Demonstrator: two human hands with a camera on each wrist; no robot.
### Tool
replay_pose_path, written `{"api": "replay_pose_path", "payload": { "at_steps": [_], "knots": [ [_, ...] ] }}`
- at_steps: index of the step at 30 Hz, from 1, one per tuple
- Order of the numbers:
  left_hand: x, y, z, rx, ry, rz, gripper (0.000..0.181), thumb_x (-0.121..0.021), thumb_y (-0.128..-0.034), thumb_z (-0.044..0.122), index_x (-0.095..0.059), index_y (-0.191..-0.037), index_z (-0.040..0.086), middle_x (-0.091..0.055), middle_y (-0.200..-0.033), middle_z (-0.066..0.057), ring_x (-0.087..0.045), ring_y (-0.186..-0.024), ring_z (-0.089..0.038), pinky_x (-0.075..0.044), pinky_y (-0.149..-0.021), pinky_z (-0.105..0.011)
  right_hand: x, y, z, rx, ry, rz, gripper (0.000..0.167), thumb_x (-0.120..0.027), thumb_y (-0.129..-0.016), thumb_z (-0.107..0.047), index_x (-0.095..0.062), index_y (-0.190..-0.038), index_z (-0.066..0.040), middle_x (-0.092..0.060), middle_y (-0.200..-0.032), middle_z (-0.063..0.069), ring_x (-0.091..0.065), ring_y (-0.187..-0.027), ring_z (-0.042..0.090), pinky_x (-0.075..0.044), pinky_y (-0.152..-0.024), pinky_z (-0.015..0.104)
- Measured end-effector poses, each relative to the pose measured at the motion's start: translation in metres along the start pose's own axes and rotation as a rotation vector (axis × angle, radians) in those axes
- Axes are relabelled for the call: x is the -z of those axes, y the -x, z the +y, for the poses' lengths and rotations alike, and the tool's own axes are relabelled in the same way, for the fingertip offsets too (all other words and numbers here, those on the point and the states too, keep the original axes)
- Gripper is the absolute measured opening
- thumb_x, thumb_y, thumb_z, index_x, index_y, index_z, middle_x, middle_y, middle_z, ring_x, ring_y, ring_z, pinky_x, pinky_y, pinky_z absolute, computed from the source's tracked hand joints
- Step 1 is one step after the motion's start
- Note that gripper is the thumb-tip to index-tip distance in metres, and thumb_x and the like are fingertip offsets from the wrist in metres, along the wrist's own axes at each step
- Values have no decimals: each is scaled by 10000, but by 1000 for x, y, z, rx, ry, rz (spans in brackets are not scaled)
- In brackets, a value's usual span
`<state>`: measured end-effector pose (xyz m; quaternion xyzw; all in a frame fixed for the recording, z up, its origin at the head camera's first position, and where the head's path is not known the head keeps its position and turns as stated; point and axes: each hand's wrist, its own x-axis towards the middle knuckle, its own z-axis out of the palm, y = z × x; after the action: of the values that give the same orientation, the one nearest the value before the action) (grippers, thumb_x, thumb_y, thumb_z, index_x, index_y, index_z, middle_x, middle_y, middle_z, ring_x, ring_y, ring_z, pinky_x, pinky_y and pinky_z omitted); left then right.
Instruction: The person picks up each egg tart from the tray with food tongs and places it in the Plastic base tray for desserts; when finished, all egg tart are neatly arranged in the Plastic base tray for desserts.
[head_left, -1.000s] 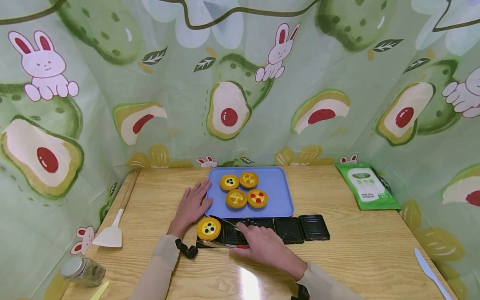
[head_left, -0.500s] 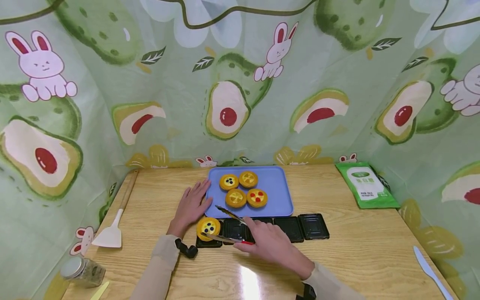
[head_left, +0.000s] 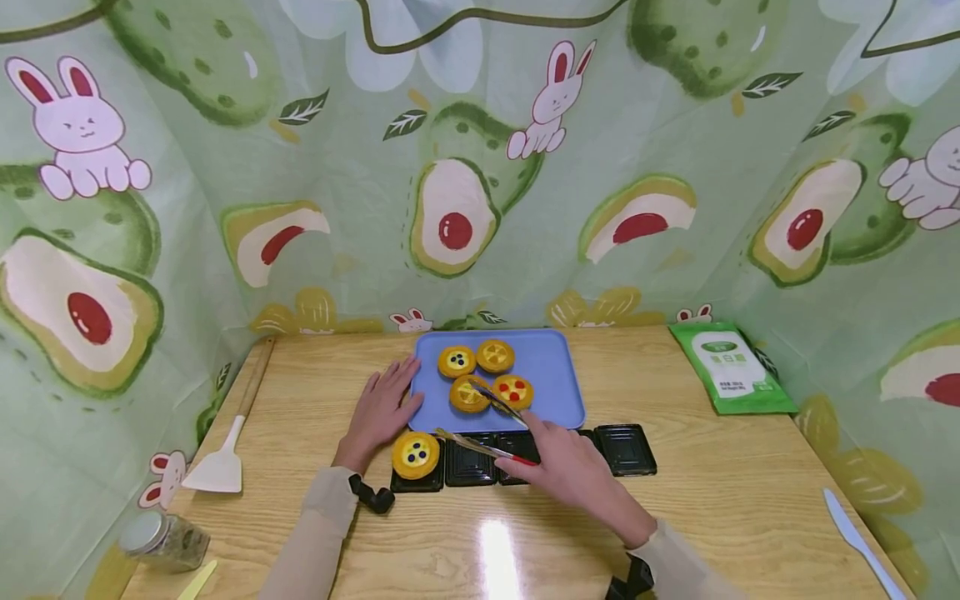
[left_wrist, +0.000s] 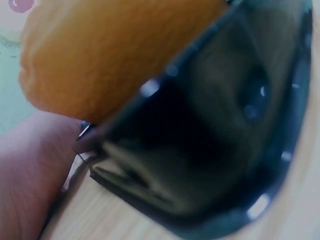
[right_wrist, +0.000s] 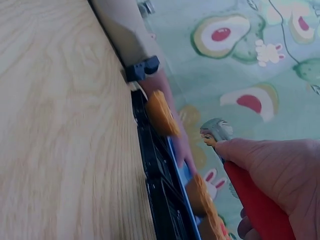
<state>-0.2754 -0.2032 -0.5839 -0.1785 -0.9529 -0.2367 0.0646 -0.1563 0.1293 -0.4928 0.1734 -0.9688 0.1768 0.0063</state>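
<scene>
"How do the hands stand?"

"The right hand [head_left: 573,467] grips the tongs [right_wrist: 257,205], arms apart, one over the blue tray [head_left: 555,367]. The left hand [head_left: 378,412] rests, fingers straight, at its left edge."

"The tarts?"

"Four tarts [head_left: 495,356] on the tray (wider margin rightward than leftward); a fifth tart [head_left: 415,456] on the leftmost black container [head_left: 417,485]."
</scene>
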Motion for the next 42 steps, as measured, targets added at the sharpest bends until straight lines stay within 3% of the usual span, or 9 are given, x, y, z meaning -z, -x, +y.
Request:
{"api": "replay_pose_path", "payload": {
  "at_steps": [2,6,11,15,28,42],
  "knots": [
    [0,0,0,-1,-4,-1,668,-474,-1078,474,-328,-1657,173,-298,-1710,-18,-243,-1584,-338,-134,-1264,-602,3,0,5,-20,11,-6,867,-643,-890,-749,-571,-1446,-88,-662,-815,26,-631,-651,171,-467,-503,324],
    [1,-1,1,-3,-2,4,664,-474,-1080,468,-335,-1654,164,-303,-1708,-22,-250,-1580,-348,-135,-1259,-615,7,0,14,-60,21,-10,928,-612,-887,-780,-550,-1477,-67,-704,-914,59,-641,-676,186,-461,-501,333],
    [0,-1,0,11,-2,-6,669,-467,-1082,482,-318,-1661,183,-282,-1716,-1,-231,-1588,-331,-119,-1269,-595,8,0,26,-123,-10,-14,926,-645,-896,-737,-513,-1513,-59,-653,-827,50,-510,-553,147,-379,-431,318],
    [-1,-1,-1,18,-12,-16,681,-444,-1081,509,-292,-1669,200,-254,-1724,18,-209,-1597,-315,-100,-1277,-576,8,-3,37,-144,-4,7,904,-669,-898,-710,-520,-1487,-41,-612,-768,41,-493,-540,149,-377,-425,310],
    [-1,-1,0,16,-14,-8,681,-459,-1077,496,-308,-1664,187,-275,-1718,0,-229,-1589,-333,-114,-1270,-600,7,-7,57,-178,34,-29,850,-665,-927,-667,-537,-1461,-18,-669,-889,108,-541,-635,175,-413,-467,323],
    [1,0,2,4,-8,6,673,-485,-1074,475,-335,-1654,168,-303,-1708,-22,-256,-1578,-348,-144,-1261,-613,6,-9,58,-146,29,-44,808,-639,-960,-639,-545,-1454,-7,-546,-723,32,-503,-563,163,-362,-438,309]
  ]
}}
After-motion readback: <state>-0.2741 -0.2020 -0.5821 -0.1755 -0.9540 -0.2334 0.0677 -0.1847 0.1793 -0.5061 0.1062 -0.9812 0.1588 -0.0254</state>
